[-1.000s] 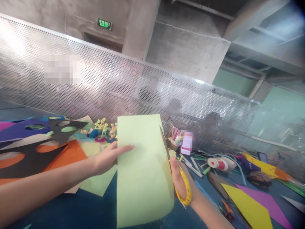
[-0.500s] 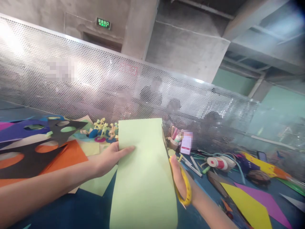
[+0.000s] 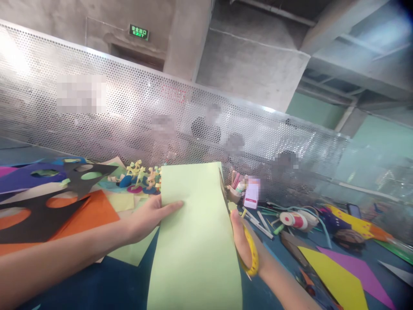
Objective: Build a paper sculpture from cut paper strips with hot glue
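Observation:
A pale green sheet of paper (image 3: 196,249) stands raised in front of me, its lower part curving toward me. My left hand (image 3: 153,215) grips its left edge, thumb lying across the front and the other fingers hidden behind. At the right edge, my right hand (image 3: 239,234) is closed around scissors with a yellow handle (image 3: 254,254). A dark strip, apparently a blade, shows along the paper's upper right edge. The paper hides most of the blades, so I cannot tell whether they are apart.
On the blue table, black paper with round holes (image 3: 61,219) and orange paper (image 3: 103,211) lie left. To the right are a lit phone (image 3: 252,193), pens (image 3: 261,228), a spool (image 3: 293,219), and yellow (image 3: 335,275) and purple sheets (image 3: 361,275). A perforated metal screen (image 3: 129,107) stands behind.
The top edge of the green paper has tilted slightly, and its right side has shifted a little to the right. Both hands keep their hold.

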